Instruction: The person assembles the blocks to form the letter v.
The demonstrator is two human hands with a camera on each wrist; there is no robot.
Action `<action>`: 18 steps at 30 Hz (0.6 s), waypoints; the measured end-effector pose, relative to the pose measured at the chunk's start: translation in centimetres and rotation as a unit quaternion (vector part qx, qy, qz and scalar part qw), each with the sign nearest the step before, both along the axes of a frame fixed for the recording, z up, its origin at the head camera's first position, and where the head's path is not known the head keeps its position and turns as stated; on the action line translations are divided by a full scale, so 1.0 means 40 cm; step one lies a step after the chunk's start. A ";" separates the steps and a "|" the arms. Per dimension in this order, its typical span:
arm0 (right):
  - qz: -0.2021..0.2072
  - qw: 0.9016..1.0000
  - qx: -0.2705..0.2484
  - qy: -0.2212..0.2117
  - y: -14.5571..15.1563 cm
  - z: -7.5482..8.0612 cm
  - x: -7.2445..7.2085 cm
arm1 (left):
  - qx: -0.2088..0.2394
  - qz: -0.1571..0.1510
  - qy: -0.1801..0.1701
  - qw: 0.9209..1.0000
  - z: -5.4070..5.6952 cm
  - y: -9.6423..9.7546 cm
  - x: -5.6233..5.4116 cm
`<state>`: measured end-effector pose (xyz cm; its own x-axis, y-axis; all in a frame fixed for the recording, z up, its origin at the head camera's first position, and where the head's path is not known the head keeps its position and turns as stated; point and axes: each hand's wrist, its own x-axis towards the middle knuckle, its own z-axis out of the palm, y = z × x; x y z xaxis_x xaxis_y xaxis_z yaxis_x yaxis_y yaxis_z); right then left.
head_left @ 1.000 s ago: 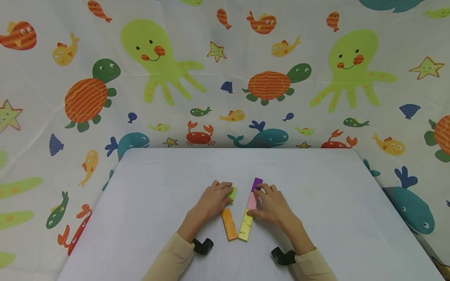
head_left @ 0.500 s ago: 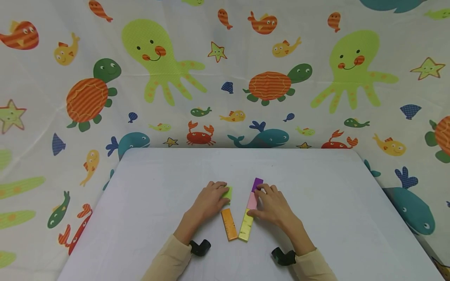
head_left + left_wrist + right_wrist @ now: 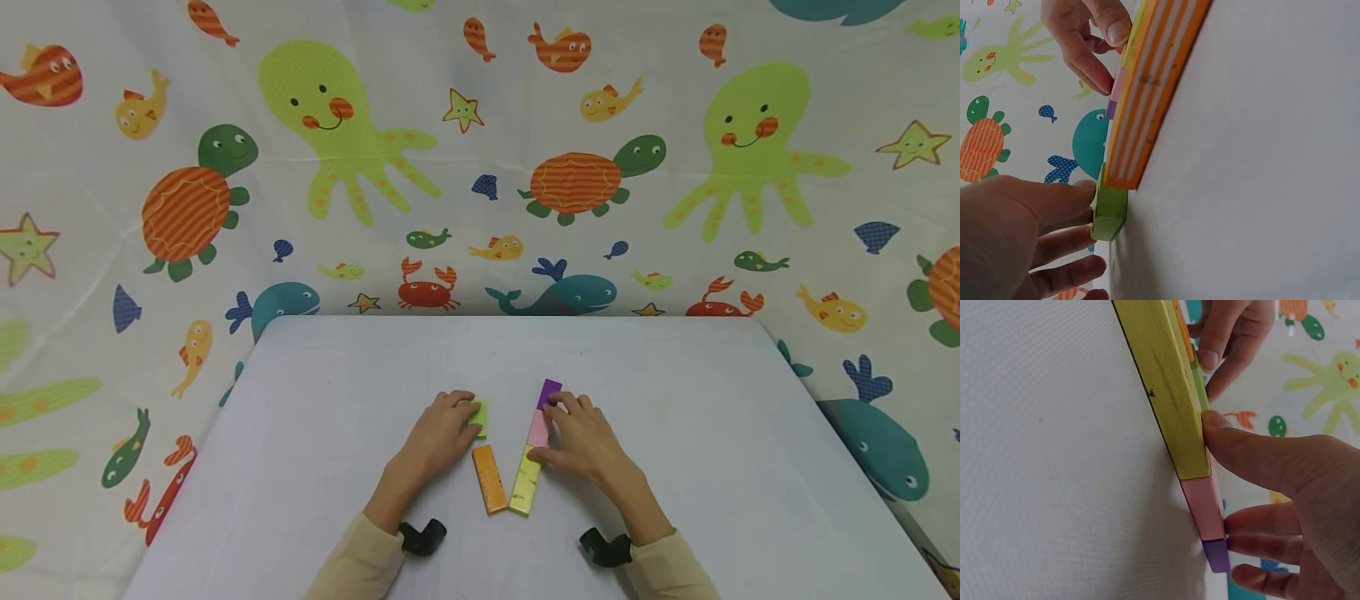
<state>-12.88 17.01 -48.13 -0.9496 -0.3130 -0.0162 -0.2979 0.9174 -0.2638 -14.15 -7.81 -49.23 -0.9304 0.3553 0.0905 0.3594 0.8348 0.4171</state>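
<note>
My left hand (image 3: 442,433) holds a small green block (image 3: 482,420), thumb and fingertips at its left side. In the left wrist view the green block (image 3: 1109,209) lies just past the far end of a striped orange block (image 3: 1150,94). My right hand (image 3: 588,437) rests along the right side of a slanted row: a yellow block (image 3: 523,490), a pink block (image 3: 537,430) and a purple block (image 3: 549,389), end to end. Its thumb touches the yellow block (image 3: 1169,394), while the other fingers lie by the pink block (image 3: 1204,506) and purple block (image 3: 1216,555).
Everything lies on a white table (image 3: 675,400). The near ends of the orange and yellow blocks almost meet, making a narrow V. Black wrist cameras (image 3: 423,537) sit at both cuffs. A curtain (image 3: 465,225) printed with sea animals hangs behind the table.
My left hand has shifted the green block a little to the left, and the block has turned straighter. The right hand and the other blocks stay where they were.
</note>
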 end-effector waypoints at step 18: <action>-0.002 1.000 0.001 -0.002 0.002 -0.004 -0.001 | 0.020 0.034 0.011 0.999 -0.012 -0.007 0.029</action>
<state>-12.92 17.08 -48.29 -0.9507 -0.3093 -0.0217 -0.2931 0.9193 -0.2626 -12.98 -8.09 -49.69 -0.9500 0.2865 0.1244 0.3116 0.8407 0.4429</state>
